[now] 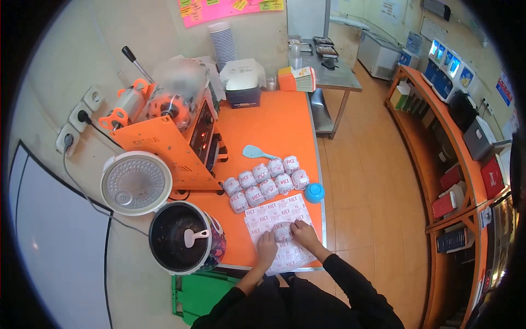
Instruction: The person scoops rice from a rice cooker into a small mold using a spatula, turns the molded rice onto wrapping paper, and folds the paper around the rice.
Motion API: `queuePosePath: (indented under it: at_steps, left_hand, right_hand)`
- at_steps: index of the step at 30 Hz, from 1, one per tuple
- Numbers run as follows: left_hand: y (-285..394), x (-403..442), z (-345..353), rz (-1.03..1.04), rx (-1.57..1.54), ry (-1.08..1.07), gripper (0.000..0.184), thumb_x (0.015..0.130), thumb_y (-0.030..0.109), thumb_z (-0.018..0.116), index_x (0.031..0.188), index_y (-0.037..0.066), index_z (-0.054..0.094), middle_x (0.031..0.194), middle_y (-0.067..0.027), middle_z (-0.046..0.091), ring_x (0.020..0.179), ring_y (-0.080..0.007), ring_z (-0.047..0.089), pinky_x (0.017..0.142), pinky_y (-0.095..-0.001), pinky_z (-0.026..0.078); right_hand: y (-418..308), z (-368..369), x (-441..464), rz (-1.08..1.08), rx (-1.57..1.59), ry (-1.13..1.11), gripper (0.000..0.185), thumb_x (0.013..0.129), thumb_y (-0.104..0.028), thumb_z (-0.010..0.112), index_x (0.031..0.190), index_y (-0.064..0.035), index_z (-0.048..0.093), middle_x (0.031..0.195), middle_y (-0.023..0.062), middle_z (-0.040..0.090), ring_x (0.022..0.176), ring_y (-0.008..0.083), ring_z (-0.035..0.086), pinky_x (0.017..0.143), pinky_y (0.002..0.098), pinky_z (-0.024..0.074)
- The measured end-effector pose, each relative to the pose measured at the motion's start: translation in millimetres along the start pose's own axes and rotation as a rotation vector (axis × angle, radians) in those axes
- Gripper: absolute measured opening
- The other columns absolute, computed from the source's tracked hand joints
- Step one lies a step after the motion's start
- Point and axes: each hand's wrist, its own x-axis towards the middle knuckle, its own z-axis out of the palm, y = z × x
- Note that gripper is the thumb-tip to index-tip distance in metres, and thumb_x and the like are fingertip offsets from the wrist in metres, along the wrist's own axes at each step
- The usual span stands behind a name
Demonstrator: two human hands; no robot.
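A bundle wrapped in white paper with red print lies on a stack of the same printed sheets at the table's front edge. My left hand is at its left side, fingers closed on the wrapping paper. At the right, my right hand pinches the bundle's other side. What is inside the paper is hidden. Beyond the sheets, two rows of similar wrapped bundles sit close together. A small blue bowl stands right of the sheets, and a light blue paddle lies behind the bundles.
An open rice cooker with a pale paddle inside stands left. Behind it is an orange sealing machine. A box and stacked cups are at the back. A green chair is below; shelving lines the right.
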Motion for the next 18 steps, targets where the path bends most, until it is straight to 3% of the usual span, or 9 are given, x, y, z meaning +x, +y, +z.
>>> queuePosePath:
  at_steps: [3,5,7,8,10,11,14,15,18]
  left_hand:
    - [14.7,-20.4,-10.0,0.029,-0.075,0.07,0.05,0.08,0.008,0.06,0.127,-0.006,0.05,0.112,-0.0222,0.054,0.105,-0.0361,0.051,0.092,-0.0439,0.042]
    - [37.3,-27.8,-30.6,0.017,-0.071,0.062,0.06,0.081,0.011,0.06,0.134,-0.008,0.04,0.121,-0.0252,0.048,0.112,-0.0371,0.046,0.097,-0.0443,0.038]
    - [49.7,-29.7,-23.4,-0.128,-0.176,-0.049,0.073,0.086,0.02,0.056,0.144,-0.01,0.023,0.144,-0.0289,0.027,0.133,-0.0368,0.029,0.112,-0.0436,0.022]
    - [56.7,-28.6,-16.4,-0.128,-0.177,-0.051,0.073,0.086,0.02,0.056,0.144,-0.01,0.023,0.144,-0.0289,0.027,0.133,-0.0368,0.029,0.112,-0.0436,0.022]
    - [64.5,-22.4,-8.2,-0.447,-0.851,-0.052,0.074,0.089,0.027,0.054,0.145,-0.009,0.023,0.148,-0.025,0.023,0.136,-0.0327,0.026,0.114,-0.0421,0.019]
    - [61.7,-11.4,-8.4,-0.433,-1.197,-0.048,0.063,0.094,0.024,0.048,0.146,-0.003,0.027,0.147,-0.0171,0.032,0.139,-0.0273,0.027,0.115,-0.0392,0.021]
    - [31.7,-5.8,-16.0,-0.513,-1.305,-0.101,0.056,0.096,0.023,0.047,0.143,-0.004,0.032,0.141,-0.0144,0.04,0.133,-0.0241,0.038,0.111,-0.0354,0.029]
    - [30.0,-1.3,-17.1,-0.717,-1.519,0.023,0.046,0.097,0.023,0.049,0.136,-0.001,0.042,0.133,-0.012,0.048,0.123,-0.0204,0.047,0.102,-0.0322,0.04]
    - [26.0,9.9,-37.3,-0.633,-1.313,-0.069,0.042,0.093,0.022,0.059,0.13,0.004,0.05,0.125,-0.0098,0.053,0.115,-0.0178,0.052,0.093,-0.0312,0.046]
  right_hand:
    - [-9.6,2.1,-18.0,0.045,0.101,0.123,0.044,0.07,-0.003,0.062,0.113,0.0022,0.059,0.105,0.0154,0.059,0.094,0.0307,0.06,0.08,0.0387,0.0526]
    - [-17.1,-5.0,-27.3,0.043,0.184,0.145,0.06,0.073,-0.003,0.059,0.131,0.006,0.049,0.121,0.0204,0.051,0.11,0.0353,0.051,0.094,0.0394,0.046]
    - [-21.1,-9.0,-27.0,0.079,0.228,0.153,0.06,0.073,-0.005,0.06,0.131,0.0063,0.049,0.122,0.0211,0.05,0.111,0.0366,0.05,0.096,0.0409,0.0444]
    - [-22.0,-8.1,-28.9,0.108,0.274,0.154,0.061,0.073,-0.007,0.062,0.13,0.0067,0.049,0.123,0.0219,0.049,0.113,0.0379,0.049,0.098,0.0424,0.0429]
    - [-22.3,-5.1,-31.8,0.128,0.296,0.165,0.064,0.072,-0.01,0.063,0.132,0.006,0.047,0.124,0.0226,0.048,0.114,0.0386,0.048,0.099,0.0436,0.0421]
    - [-22.1,-2.7,-31.6,0.146,0.316,0.178,0.067,0.072,-0.012,0.065,0.134,0.0052,0.046,0.125,0.0232,0.048,0.115,0.0394,0.047,0.099,0.0447,0.0414]
    - [-28.7,-4.1,-32.3,0.15,0.281,0.336,0.071,0.07,-0.014,0.067,0.135,0.0041,0.045,0.126,0.0245,0.046,0.116,0.0403,0.046,0.099,0.045,0.0414]
    - [-34.6,-8.1,-31.8,0.166,0.335,0.357,0.068,0.069,-0.009,0.066,0.134,0.0007,0.048,0.131,0.0217,0.048,0.119,0.0383,0.047,0.102,0.0451,0.0402]
    - [-40.3,-28.9,-21.7,-0.029,0.186,0.273,0.068,0.067,-0.001,0.064,0.134,-0.003,0.05,0.136,0.0156,0.049,0.125,0.0338,0.047,0.104,0.0444,0.0392]
